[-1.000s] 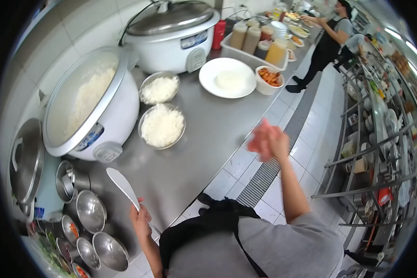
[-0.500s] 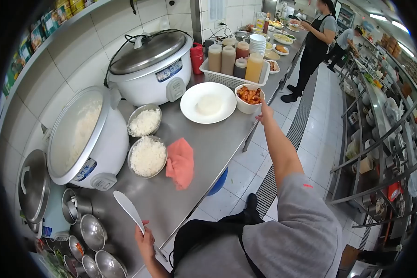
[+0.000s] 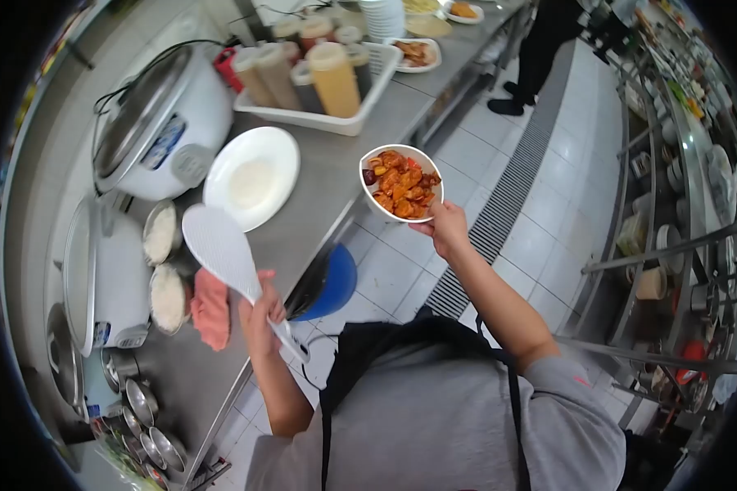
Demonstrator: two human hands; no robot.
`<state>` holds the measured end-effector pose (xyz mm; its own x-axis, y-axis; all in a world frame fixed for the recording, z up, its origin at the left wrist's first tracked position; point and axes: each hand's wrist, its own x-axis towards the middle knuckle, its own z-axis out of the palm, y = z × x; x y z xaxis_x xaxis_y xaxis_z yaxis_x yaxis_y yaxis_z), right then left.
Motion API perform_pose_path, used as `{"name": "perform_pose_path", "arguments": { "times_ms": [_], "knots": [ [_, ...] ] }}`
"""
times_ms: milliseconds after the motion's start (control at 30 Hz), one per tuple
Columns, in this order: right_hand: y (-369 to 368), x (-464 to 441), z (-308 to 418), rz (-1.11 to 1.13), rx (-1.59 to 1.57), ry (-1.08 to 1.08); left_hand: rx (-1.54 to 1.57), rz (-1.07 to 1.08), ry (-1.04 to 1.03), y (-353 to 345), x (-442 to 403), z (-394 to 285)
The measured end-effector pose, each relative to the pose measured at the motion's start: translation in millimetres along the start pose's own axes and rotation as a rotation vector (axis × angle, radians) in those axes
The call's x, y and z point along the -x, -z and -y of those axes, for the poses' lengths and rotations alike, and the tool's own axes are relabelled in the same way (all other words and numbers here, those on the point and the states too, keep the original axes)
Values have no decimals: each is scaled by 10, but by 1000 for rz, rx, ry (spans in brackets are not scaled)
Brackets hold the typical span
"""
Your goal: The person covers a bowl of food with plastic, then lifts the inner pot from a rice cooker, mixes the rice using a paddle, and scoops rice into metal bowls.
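Both hands are closed on things; the left hand [image 3: 262, 315] wraps its fingers around the handle of a flat white plastic rice paddle [image 3: 221, 250], whose broad blade points far and left over the grey steel counter [image 3: 209, 386]; the right hand [image 3: 448, 227] grips the near right rim of a round white bowl [image 3: 378, 209] filled with glossy orange-red pieces of food [image 3: 403, 184], held up beyond the counter's edge. At the left stands a white rice cooker [image 3: 123, 278]; small round steel bowls [image 3: 142, 401] cluster near; two round metal bowls of white rice [image 3: 169, 301] sit beside the cooker, one farther than the other; a white rice cooker with a metal lid [image 3: 205, 123] stands farther off; a crumpled coral-red cloth [image 3: 211, 311] lies just beside the nearer rice; a round white plate [image 3: 280, 176] bears a pale mound [image 3: 251, 184]; beyond it, a white plastic basket [image 3: 303, 120] holds squeeze bottles [image 3: 333, 82]; a blue plastic tub [image 3: 340, 286] shows below the counter's edge; a person's black-clad legs [image 3: 544, 57] stand far right; metal shelving [image 3: 712, 366] lines the right side.
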<state>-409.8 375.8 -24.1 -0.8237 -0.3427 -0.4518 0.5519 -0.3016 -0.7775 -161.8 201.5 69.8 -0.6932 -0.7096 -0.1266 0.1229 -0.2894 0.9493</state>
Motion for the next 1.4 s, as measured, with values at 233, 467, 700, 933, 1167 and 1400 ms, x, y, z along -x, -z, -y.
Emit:
{"name": "perform_pose_path", "arguments": {
  "times_ms": [233,467,700,933,1167,1400],
  "knots": [
    [1178,-162,702,-70,-77,-90,-78,466,4,-1772,-795,238],
    [2435,-1047,1740,-244,-95,28,-330,780,65,-3662,-1648,877],
    [3788,-1678,2872,-506,-255,173,-851,1010,-107,-5898,-2555,1360],
    [5475,-1746,3431,-892,-446,345,-945,1463,-308,-8442,-2864,1945],
    [6864,-2396,4647,-993,-474,355,-948,1423,-83,-10381,-2809,2621],
    [7966,-4064,6418,-654,-497,342,-990,1266,-108,-11804,-3154,2857]
  ]
}}
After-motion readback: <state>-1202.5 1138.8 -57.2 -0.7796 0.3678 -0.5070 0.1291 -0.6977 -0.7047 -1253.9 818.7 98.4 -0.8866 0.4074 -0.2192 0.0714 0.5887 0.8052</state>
